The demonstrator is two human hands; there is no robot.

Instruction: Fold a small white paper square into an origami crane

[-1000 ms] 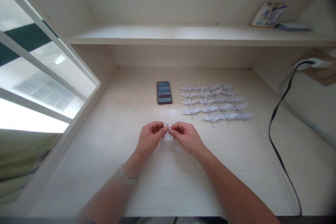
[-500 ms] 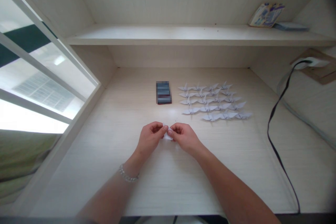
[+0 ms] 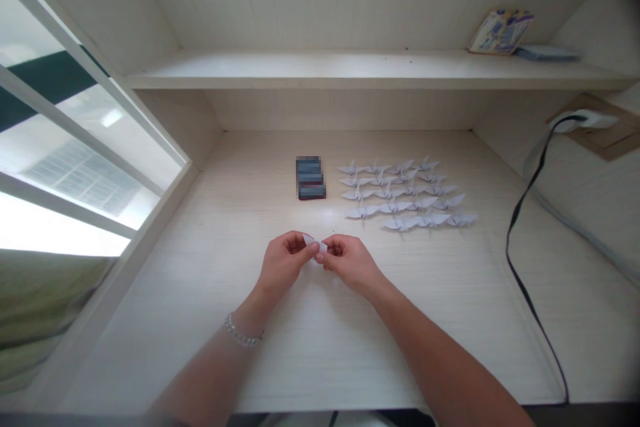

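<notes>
A small piece of folded white paper [image 3: 311, 240] is pinched between my two hands, just above the desk. My left hand [image 3: 289, 257], with a chain bracelet on its wrist, grips the paper's left part between thumb and fingers. From the other side my right hand [image 3: 349, 259] closes thumb and fingers on it, and both thumbs nearly touch. Parts of the paper are hidden behind the fingertips. Beyond my right hand, several white paper cranes [image 3: 393, 207] lie in rows on the desk.
A dark rectangular object [image 3: 311, 178], its face pixelated, lies left of the cranes. A black cable [image 3: 515, 220] runs from a wall plug [image 3: 583, 120] down the right side. The shelf [image 3: 300, 78] spans the back and holds a colourful packet [image 3: 501, 32]. White bars stand at the left.
The paper has turned in my fingers: a pointed end now sticks up at the upper left, where before its white part showed below the thumbs. The view has shifted slightly.
</notes>
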